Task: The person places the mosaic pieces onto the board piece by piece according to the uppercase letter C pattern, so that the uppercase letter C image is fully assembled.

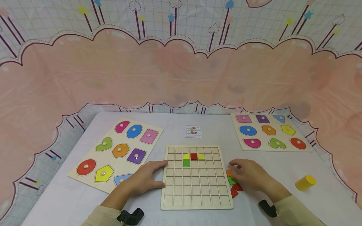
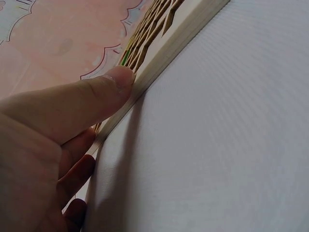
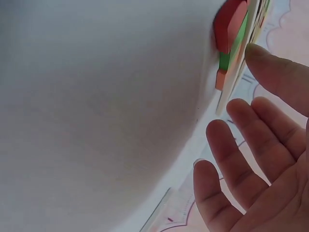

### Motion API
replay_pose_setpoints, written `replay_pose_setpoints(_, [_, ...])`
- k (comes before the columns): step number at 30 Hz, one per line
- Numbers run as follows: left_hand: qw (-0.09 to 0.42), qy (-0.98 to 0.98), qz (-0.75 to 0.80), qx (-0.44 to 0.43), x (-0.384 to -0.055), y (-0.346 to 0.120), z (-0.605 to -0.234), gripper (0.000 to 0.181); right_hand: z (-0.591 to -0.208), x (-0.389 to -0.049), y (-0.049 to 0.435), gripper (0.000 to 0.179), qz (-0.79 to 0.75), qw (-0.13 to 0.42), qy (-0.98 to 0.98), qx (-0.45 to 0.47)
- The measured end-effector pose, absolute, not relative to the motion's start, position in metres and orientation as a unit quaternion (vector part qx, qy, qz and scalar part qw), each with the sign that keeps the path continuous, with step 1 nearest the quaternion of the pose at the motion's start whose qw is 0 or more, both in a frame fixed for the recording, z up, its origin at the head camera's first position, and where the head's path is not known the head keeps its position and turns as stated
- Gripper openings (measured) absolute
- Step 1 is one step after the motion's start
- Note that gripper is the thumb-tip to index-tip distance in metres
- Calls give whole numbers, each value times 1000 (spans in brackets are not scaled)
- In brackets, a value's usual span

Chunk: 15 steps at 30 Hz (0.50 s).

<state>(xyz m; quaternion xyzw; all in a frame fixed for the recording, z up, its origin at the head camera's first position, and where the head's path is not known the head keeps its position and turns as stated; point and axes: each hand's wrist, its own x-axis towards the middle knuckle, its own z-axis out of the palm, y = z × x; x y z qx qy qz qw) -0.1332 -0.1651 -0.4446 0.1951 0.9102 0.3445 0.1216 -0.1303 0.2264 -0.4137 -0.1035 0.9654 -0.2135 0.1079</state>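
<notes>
A wooden grid board point(image 1: 197, 182) lies on the white table. On its upper rows sit a red square point(image 1: 193, 156), a green square point(image 1: 186, 163) and two yellow curved-edge pieces point(image 1: 185, 156). My left hand point(image 1: 145, 178) rests against the board's left edge, thumb and fingers extended; the left wrist view shows the thumb point(image 2: 108, 87) touching that edge. Just right of the board, my right hand point(image 1: 250, 174) hovers with loosely bent fingers and holds nothing. Under and beside it lie an orange piece point(image 1: 229, 173), a green piece point(image 1: 232, 180) and red pieces point(image 1: 234, 192), partly covered by the hand.
Behind the board lies a small printed pattern card point(image 1: 193, 131). Shape puzzle boards with knobbed pieces lie at left point(image 1: 113, 164) and back right point(image 1: 263, 148). A yellow cylinder point(image 1: 305, 183) is on the right. Patterned cloth point(image 1: 181, 75) hangs behind the table.
</notes>
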Motion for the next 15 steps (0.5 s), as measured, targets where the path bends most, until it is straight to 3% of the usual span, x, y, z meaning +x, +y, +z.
replay_pose_setpoints(15, [123,907,348,204,-132,-166,-442,74,-414,-116,226,35,-209,105,965,-122])
